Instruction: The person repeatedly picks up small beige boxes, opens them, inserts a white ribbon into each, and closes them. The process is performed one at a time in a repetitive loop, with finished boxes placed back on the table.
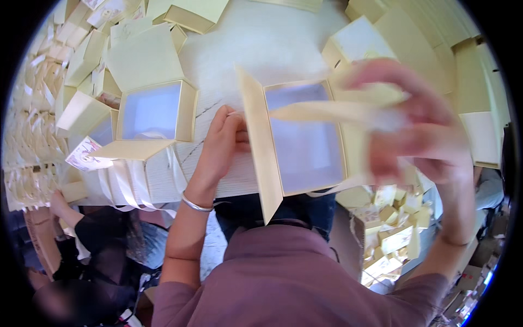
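Holding one strip [321, 111] over one box [309, 163]: right hand [430, 133]

Between the middle box [308, 155] and the open box [148, 111] to its left, a lane of bench [248, 46] is offered, narrowed by the left hand [224, 136].

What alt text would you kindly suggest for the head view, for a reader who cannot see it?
The person's blurred right hand holds a pale strip over an open cream box at a white table, while the left hand is beside the box's raised flap. Another open box stands to the left, with more cream boxes around.
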`<state>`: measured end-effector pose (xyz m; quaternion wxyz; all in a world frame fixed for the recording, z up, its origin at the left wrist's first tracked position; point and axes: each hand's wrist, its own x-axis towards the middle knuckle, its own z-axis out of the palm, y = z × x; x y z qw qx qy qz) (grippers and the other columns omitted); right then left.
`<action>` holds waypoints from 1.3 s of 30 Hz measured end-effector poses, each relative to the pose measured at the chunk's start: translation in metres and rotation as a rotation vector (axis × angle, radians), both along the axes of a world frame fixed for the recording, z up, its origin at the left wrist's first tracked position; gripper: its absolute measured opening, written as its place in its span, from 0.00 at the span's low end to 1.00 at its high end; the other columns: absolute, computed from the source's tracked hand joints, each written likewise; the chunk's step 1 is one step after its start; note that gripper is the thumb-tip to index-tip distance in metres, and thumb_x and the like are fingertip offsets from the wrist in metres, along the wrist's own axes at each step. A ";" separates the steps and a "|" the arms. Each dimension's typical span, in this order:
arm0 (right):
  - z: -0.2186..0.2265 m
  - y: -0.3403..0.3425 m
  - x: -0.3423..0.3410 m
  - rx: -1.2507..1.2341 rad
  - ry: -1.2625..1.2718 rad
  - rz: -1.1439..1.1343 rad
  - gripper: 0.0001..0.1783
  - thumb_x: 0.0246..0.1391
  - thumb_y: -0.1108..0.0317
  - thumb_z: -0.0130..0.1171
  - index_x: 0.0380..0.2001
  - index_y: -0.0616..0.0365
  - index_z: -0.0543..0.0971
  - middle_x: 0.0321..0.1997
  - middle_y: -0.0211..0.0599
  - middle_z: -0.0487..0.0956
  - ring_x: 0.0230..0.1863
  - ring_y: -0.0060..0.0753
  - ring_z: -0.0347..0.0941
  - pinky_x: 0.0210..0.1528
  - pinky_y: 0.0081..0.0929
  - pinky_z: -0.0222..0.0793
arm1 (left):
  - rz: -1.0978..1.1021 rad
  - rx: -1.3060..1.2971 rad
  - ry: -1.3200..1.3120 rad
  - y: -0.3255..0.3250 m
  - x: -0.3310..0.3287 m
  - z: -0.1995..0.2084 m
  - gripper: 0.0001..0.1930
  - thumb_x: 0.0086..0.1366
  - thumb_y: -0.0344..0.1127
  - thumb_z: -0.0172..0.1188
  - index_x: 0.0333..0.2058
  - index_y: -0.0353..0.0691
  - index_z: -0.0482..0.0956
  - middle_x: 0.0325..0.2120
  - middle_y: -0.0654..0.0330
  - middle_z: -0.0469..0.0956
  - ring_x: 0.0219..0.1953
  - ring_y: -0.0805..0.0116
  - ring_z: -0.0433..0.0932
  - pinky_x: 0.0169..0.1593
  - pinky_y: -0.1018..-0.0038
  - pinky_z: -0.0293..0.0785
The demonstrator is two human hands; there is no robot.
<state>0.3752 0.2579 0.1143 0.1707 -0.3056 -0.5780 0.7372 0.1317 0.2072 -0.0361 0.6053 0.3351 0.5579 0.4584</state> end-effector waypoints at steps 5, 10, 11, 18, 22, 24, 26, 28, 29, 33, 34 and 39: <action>0.045 -0.043 0.111 0.323 0.832 -0.507 0.27 0.44 0.78 0.45 0.52 0.66 0.59 0.34 0.38 0.72 0.38 0.28 0.67 0.43 0.29 0.61 | -0.034 -0.043 -0.376 0.016 -0.004 0.000 0.06 0.63 0.33 0.38 0.28 0.40 0.62 0.39 0.52 0.71 0.39 0.60 0.75 0.39 0.66 0.74; 0.077 -0.051 0.154 0.958 0.288 -0.697 0.25 0.55 0.63 0.45 0.55 0.60 0.59 0.53 0.50 0.65 0.57 0.53 0.58 0.61 0.46 0.48 | 0.032 0.139 -0.293 0.011 -0.007 -0.002 0.05 0.62 0.32 0.41 0.30 0.39 0.65 0.44 0.53 0.69 0.47 0.65 0.68 0.47 0.69 0.70; 0.080 -0.049 0.172 1.268 -0.286 -0.681 0.25 0.55 0.63 0.45 0.55 0.59 0.60 0.52 0.49 0.67 0.55 0.51 0.61 0.60 0.44 0.52 | 0.059 0.196 -0.196 0.007 -0.005 0.008 0.05 0.62 0.31 0.42 0.30 0.39 0.65 0.45 0.54 0.68 0.49 0.67 0.67 0.47 0.71 0.70; 0.100 -0.059 0.118 1.264 -0.687 -0.868 0.18 0.57 0.63 0.42 0.43 0.65 0.71 0.37 0.44 0.73 0.43 0.36 0.69 0.46 0.28 0.63 | 0.154 0.401 -0.181 -0.005 -0.018 0.065 0.04 0.61 0.32 0.42 0.30 0.42 0.66 0.51 0.55 0.65 0.54 0.66 0.61 0.55 0.67 0.57; 0.119 -0.022 0.073 1.001 0.071 -0.515 0.17 0.55 0.69 0.39 0.44 0.68 0.70 0.31 0.39 0.74 0.39 0.35 0.71 0.49 0.29 0.63 | 0.088 0.426 -0.579 0.007 -0.034 0.061 0.06 0.62 0.35 0.40 0.34 0.42 0.65 0.49 0.54 0.66 0.55 0.65 0.60 0.56 0.67 0.55; 0.122 0.008 0.070 0.856 0.215 -0.491 0.23 0.54 0.67 0.40 0.51 0.72 0.61 0.20 0.25 0.59 0.25 0.21 0.60 0.46 0.29 0.63 | 0.094 0.400 -0.715 0.014 -0.038 0.057 0.07 0.63 0.36 0.40 0.36 0.42 0.64 0.49 0.53 0.66 0.55 0.65 0.59 0.56 0.67 0.54; 0.133 0.035 0.075 0.808 0.171 -0.556 0.23 0.50 0.64 0.49 0.48 0.67 0.66 0.26 0.28 0.64 0.27 0.23 0.63 0.36 0.20 0.65 | 0.318 0.434 -0.311 0.015 -0.010 0.064 0.08 0.62 0.36 0.40 0.38 0.42 0.64 0.48 0.53 0.65 0.55 0.64 0.58 0.56 0.67 0.53; 0.141 0.034 0.067 0.788 0.135 -0.678 0.23 0.44 0.68 0.55 0.45 0.64 0.67 0.34 0.35 0.73 0.32 0.29 0.71 0.36 0.20 0.69 | 0.361 0.580 -0.022 0.008 -0.001 0.048 0.13 0.59 0.34 0.47 0.43 0.39 0.63 0.50 0.52 0.62 0.55 0.62 0.57 0.56 0.67 0.52; 0.149 0.029 0.052 0.803 0.122 -0.662 0.19 0.44 0.71 0.53 0.43 0.64 0.68 0.33 0.36 0.73 0.31 0.29 0.71 0.35 0.20 0.69 | 0.324 0.635 0.170 0.000 -0.001 0.040 0.15 0.57 0.32 0.49 0.44 0.39 0.62 0.50 0.51 0.62 0.55 0.62 0.57 0.56 0.66 0.52; 0.158 0.026 0.033 0.931 0.093 -0.695 0.12 0.46 0.76 0.46 0.37 0.63 0.71 0.30 0.36 0.73 0.28 0.26 0.70 0.32 0.18 0.67 | 0.250 0.749 0.659 -0.035 0.004 0.024 0.22 0.52 0.28 0.54 0.47 0.36 0.60 0.51 0.49 0.59 0.55 0.59 0.58 0.56 0.65 0.52; 0.162 0.031 0.040 0.923 0.055 -0.626 0.12 0.46 0.75 0.46 0.36 0.63 0.71 0.27 0.34 0.73 0.26 0.24 0.69 0.30 0.17 0.66 | 0.251 0.765 0.707 -0.040 0.007 0.024 0.24 0.51 0.27 0.54 0.48 0.35 0.60 0.52 0.49 0.59 0.55 0.58 0.58 0.56 0.65 0.52; 0.168 0.020 0.018 0.752 -0.242 -0.175 0.09 0.52 0.68 0.46 0.33 0.61 0.71 0.22 0.29 0.65 0.22 0.20 0.62 0.27 0.16 0.60 | 0.194 1.188 0.665 -0.038 0.007 0.088 0.27 0.57 0.34 0.50 0.53 0.34 0.54 0.54 0.47 0.56 0.57 0.56 0.55 0.58 0.61 0.49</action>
